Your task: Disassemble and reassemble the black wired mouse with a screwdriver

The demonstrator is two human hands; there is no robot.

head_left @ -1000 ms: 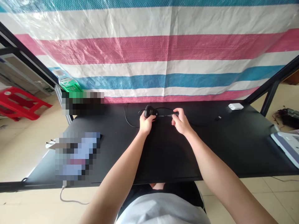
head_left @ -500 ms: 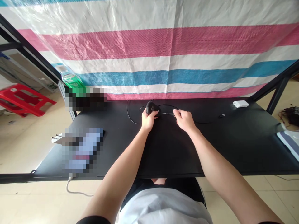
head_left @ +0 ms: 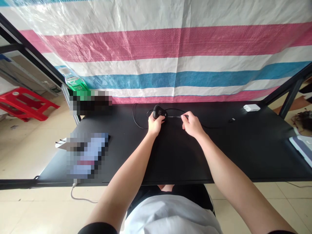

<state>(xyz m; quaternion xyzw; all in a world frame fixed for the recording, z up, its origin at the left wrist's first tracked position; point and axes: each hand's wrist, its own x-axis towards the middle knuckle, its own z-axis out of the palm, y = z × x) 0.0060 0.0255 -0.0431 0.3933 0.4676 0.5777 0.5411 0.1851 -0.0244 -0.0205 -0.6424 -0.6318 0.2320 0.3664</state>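
A black corded computer mouse [head_left: 159,111] sits at the far middle of the table, with my left hand [head_left: 155,125] closed around its near end. My right hand [head_left: 192,124] pinches a thin black cable [head_left: 175,116] a short way to the right of the mouse. More of the cable loops left of the mouse [head_left: 133,113] and runs off right towards a small black cable end [head_left: 232,120].
The black table [head_left: 185,156] holds a white adapter [head_left: 251,108] at the far right, a pale laptop-like object [head_left: 302,146] at the right edge, and pixelated items at the left. A striped tarp [head_left: 156,48] hangs behind. A red stool [head_left: 24,103] stands on the floor.
My right hand has shifted slightly rightward along the cable, away from the mouse. The whole view has also moved a little.
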